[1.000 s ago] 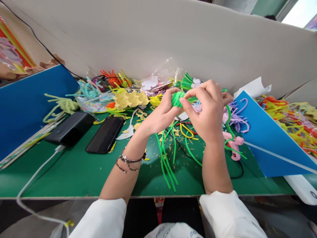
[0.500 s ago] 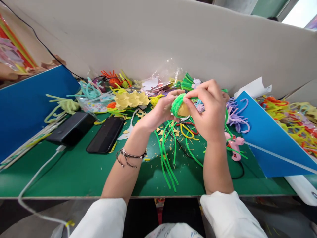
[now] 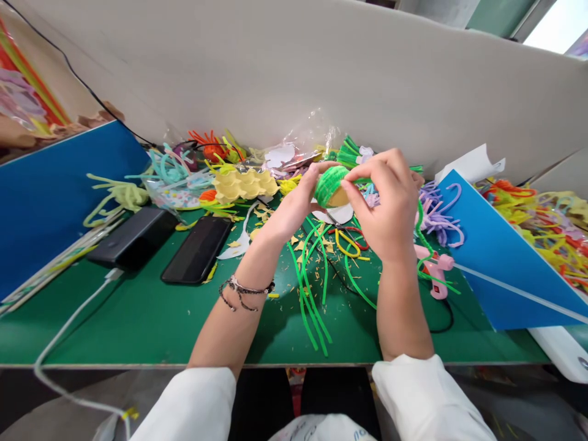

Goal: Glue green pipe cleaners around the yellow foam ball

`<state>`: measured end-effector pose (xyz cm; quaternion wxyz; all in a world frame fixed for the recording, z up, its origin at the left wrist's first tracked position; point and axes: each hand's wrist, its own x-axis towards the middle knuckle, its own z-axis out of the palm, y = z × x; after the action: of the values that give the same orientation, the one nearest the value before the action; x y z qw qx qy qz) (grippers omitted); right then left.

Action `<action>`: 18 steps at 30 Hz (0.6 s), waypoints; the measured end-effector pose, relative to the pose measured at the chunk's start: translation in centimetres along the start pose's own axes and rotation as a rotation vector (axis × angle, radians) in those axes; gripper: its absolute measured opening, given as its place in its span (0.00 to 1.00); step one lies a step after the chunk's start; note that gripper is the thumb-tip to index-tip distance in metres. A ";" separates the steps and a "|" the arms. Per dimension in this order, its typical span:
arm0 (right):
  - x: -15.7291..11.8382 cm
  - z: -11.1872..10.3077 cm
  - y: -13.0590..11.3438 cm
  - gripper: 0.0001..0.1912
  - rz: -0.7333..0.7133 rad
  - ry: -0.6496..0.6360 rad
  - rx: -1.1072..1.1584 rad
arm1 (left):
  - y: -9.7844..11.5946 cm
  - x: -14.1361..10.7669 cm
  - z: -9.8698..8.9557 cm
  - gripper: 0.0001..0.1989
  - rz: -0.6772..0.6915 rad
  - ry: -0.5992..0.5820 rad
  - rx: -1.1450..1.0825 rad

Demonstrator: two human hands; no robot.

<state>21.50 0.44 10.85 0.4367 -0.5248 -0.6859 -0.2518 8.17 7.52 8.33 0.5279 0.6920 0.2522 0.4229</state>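
Observation:
A small yellowish cup-like piece (image 3: 339, 197), partly wrapped in green pipe cleaner (image 3: 329, 184), is held up over the middle of the table. My left hand (image 3: 301, 199) grips it from the left side, its far fingers hidden behind it. At its right edge, the thumb and index finger of my right hand (image 3: 388, 199) pinch the green pipe cleaner, whose tail hangs down beyond that hand. Below lie loose green pipe cleaners (image 3: 304, 294) and scissors with yellow and red handles (image 3: 348, 243). A yellow egg-carton-like tray (image 3: 245, 185) rests behind my left wrist.
On the green table (image 3: 156, 331), a black phone (image 3: 197, 250) and a black box with a white cable (image 3: 133, 236) lie left. A pink glue gun (image 3: 438, 272) is right, before a blue panel (image 3: 514, 263). Coloured pipe-cleaner bundles line the back.
The held piece has turned and tilted in my left hand, so the green wrapping shows differently. My left hand has shifted slightly. My right hand keeps its pinch in nearly the same place.

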 end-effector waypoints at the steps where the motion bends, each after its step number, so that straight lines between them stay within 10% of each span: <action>1: 0.0 0.0 0.0 0.05 0.008 -0.007 0.004 | 0.1 0.1 -0.1 0.23 -0.027 0.005 -0.050; 18: 0.0 0.5 0.4 0.07 0.037 -0.037 0.008 | -0.3 0.8 -1.3 0.12 -0.144 0.216 -0.141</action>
<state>21.76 0.93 10.54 0.4304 -0.5403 -0.6851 -0.2312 7.54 8.95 8.41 0.5741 0.5836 0.3262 0.4726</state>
